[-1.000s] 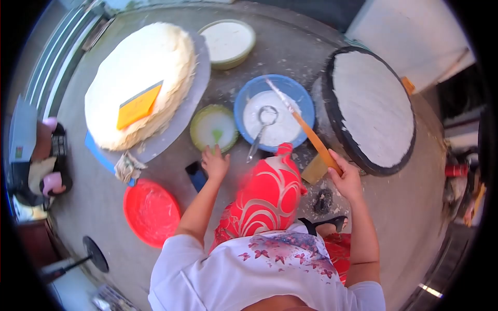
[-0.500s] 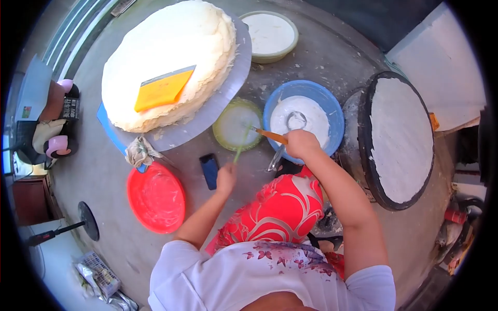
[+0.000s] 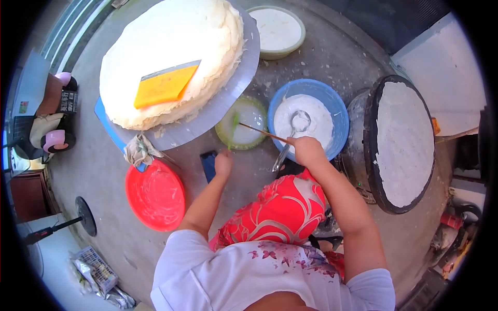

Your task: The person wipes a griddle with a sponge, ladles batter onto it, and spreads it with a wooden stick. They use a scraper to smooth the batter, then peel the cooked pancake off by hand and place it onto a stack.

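Observation:
My right hand (image 3: 309, 151) is closed round the end of a thin brown stick (image 3: 264, 133), whose far tip reaches over a yellow-green bowl (image 3: 224, 136). In my left hand (image 3: 223, 163) is a green strip (image 3: 232, 135) that rises over the same bowl, close to the stick's tip. Pale liquid lies in that bowl. Beside it, a blue basin (image 3: 340, 111) contains white paste and a metal ladle (image 3: 301, 121). A dark phone (image 3: 208, 165) lies on the floor, partly behind my left hand.
A large stack of pale flat sheets (image 3: 166, 57) carries an orange scraper (image 3: 165, 87). At right, a round black griddle (image 3: 369, 150) is coated white. A red basin (image 3: 155, 194), a crumpled cloth (image 3: 140, 151) and a pale tub of white powder or paste (image 3: 277, 31) stand around.
My left hand has moved up, nearer the yellow-green bowl, and now covers part of the phone. My right hand has shifted slightly right and down, and the stick's tip has moved left.

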### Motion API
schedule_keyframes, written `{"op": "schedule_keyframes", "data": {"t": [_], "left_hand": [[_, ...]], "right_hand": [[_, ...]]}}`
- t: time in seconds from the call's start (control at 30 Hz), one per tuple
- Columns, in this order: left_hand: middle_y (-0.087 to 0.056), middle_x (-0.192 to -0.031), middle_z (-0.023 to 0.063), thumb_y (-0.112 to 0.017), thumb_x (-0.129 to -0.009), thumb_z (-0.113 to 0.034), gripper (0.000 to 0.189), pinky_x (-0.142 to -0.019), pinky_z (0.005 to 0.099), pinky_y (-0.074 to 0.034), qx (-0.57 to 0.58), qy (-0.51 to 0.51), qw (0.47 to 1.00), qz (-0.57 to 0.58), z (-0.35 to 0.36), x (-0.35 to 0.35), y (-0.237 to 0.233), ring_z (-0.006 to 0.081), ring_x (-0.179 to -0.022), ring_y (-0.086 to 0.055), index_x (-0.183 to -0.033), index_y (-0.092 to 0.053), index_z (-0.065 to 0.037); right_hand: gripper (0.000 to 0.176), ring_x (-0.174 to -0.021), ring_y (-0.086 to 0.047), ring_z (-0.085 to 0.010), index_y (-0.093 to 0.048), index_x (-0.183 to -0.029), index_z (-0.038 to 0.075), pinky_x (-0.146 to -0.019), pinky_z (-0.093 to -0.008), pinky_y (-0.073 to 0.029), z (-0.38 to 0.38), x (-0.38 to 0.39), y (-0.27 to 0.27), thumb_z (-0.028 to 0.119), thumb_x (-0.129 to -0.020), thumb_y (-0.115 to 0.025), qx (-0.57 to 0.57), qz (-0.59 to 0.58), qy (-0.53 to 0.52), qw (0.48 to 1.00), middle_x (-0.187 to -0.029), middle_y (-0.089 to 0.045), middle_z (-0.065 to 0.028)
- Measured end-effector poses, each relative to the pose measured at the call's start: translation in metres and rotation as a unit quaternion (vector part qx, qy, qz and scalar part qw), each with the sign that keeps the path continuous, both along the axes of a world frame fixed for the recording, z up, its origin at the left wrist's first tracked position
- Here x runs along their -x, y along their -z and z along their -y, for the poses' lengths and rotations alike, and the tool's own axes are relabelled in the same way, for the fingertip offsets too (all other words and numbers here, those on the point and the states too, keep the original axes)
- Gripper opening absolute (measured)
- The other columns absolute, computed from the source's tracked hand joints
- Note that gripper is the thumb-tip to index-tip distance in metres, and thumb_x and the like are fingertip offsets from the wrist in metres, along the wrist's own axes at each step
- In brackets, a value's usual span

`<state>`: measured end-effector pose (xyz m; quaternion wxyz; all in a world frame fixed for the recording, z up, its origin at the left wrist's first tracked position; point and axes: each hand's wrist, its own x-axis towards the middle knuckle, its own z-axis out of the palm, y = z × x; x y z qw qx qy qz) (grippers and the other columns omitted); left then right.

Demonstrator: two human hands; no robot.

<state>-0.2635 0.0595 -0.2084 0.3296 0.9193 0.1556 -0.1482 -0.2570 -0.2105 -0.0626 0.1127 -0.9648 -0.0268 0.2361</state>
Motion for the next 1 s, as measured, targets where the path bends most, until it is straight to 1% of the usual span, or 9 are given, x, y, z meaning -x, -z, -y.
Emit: {"op": "schedule_keyframes", "data": {"t": [0.13, 0.37, 0.5, 0.57, 0.7, 0.8, 0.83, 0.93, 1.0], "left_hand": [[-0.058, -0.083, 0.0235, -0.048, -0.083, -0.023, 0.025, -0.072, 0.0456, -0.044, 0.07, 0.065, 0.993, 0.063, 0.008, 0.036, -0.01, 0.0395, -0.084, -0.055, -0.088, -0.062, -0.003], [-0.06, -0.082, 0.0211, -0.05, -0.081, -0.027, 0.023, -0.069, 0.0462, -0.045, -0.013, 0.019, 0.999, -0.025, -0.016, -0.002, 0.017, 0.0384, -0.083, -0.056, -0.09, -0.063, -0.01], [-0.06, -0.081, 0.0175, -0.054, -0.078, -0.027, 0.023, -0.065, 0.044, -0.045, -0.095, 0.049, 0.994, -0.006, -0.013, -0.003, -0.009, 0.0353, -0.077, -0.058, -0.094, -0.063, -0.013], [-0.06, -0.087, 0.0158, -0.056, -0.077, -0.022, 0.023, -0.065, 0.0429, -0.046, -0.096, 0.089, 0.985, 0.108, -0.012, 0.005, -0.02, 0.0341, -0.077, -0.058, -0.097, -0.062, -0.013], [-0.059, -0.091, 0.0148, -0.058, -0.076, -0.017, 0.024, -0.063, 0.0409, -0.046, -0.121, 0.104, 0.981, 0.111, -0.006, 0.02, -0.056, 0.0334, -0.078, -0.058, -0.099, -0.062, -0.011], [-0.059, -0.088, 0.017, -0.056, -0.078, -0.017, 0.021, -0.063, 0.0407, -0.046, -0.095, 0.087, 0.982, 0.135, -0.01, 0.037, -0.061, 0.0352, -0.077, -0.057, -0.096, -0.061, -0.007], [-0.059, -0.085, 0.019, -0.055, -0.08, -0.017, 0.02, -0.063, 0.0415, -0.046, -0.02, 0.075, 0.991, 0.112, -0.01, 0.042, -0.059, 0.0369, -0.077, -0.057, -0.095, -0.061, -0.005], [-0.058, -0.079, 0.0231, -0.052, -0.083, -0.018, 0.02, -0.063, 0.0425, -0.045, 0.108, 0.067, 0.989, 0.082, -0.003, 0.058, -0.036, 0.04, -0.075, -0.056, -0.091, -0.059, -0.001], [-0.056, -0.075, 0.0267, -0.049, -0.086, -0.019, 0.023, -0.062, 0.0425, -0.044, 0.184, 0.058, 0.976, 0.104, 0.011, 0.058, -0.02, 0.0433, -0.076, -0.054, -0.086, -0.058, 0.002]], "right_hand": [[0.041, -0.08, -0.058, -0.0259, -0.057, -0.11, 0.029, -0.07, -0.0363, -0.047, -0.008, 0.005, 0.019, 0.008, -0.077, -0.048, 0.09, 0.14, -0.088, 0.982, -0.076, -0.054, -0.0095], [0.035, -0.084, -0.056, -0.0261, -0.059, -0.107, 0.027, -0.07, -0.0368, -0.046, 0.018, 0.028, -0.03, 0.011, -0.079, -0.046, 0.062, 0.058, -0.01, 0.996, -0.083, -0.052, -0.0105], [0.039, -0.078, -0.058, -0.0296, -0.058, -0.11, 0.026, -0.068, -0.0406, -0.047, 0.03, 0.036, -0.045, 0.01, -0.075, -0.052, 0.009, 0.045, 0.038, 0.998, -0.08, -0.056, -0.0145], [0.037, -0.077, -0.058, -0.0308, -0.059, -0.109, 0.025, -0.068, -0.0407, -0.047, 0.028, 0.037, -0.036, 0.01, -0.076, -0.052, -0.038, -0.021, -0.003, 0.999, -0.082, -0.059, -0.0165], [0.036, -0.077, -0.059, -0.0313, -0.059, -0.11, 0.021, -0.069, -0.0417, -0.046, 0.013, 0.02, -0.024, 0.009, -0.077, -0.05, -0.021, 0.026, 0.037, 0.999, -0.08, -0.06, -0.0172], [0.037, -0.076, -0.059, -0.0335, -0.059, -0.111, 0.018, -0.068, -0.0426, -0.047, 0.009, 0.013, -0.004, 0.009, -0.075, -0.05, -0.051, 0.052, 0.043, 0.996, -0.079, -0.061, -0.0188], [0.037, -0.076, -0.059, -0.0335, -0.059, -0.111, 0.018, -0.068, -0.0426, -0.047, 0.01, 0.012, 0.009, 0.009, -0.075, -0.05, -0.051, 0.054, 0.046, 0.996, -0.079, -0.061, -0.0188], [0.041, -0.068, -0.061, -0.0254, -0.053, -0.119, 0.018, -0.062, -0.0332, -0.049, 0.012, 0.01, 0.026, 0.008, -0.079, -0.053, -0.146, 0.013, 0.094, 0.985, -0.077, -0.063, -0.0127], [0.037, -0.054, -0.057, -0.0157, -0.053, -0.119, 0.013, -0.05, -0.0278, -0.047, 0.009, 0.01, 0.016, 0.008, -0.082, -0.052, -0.349, -0.255, 0.333, 0.838, -0.066, -0.06, -0.0087]]}}
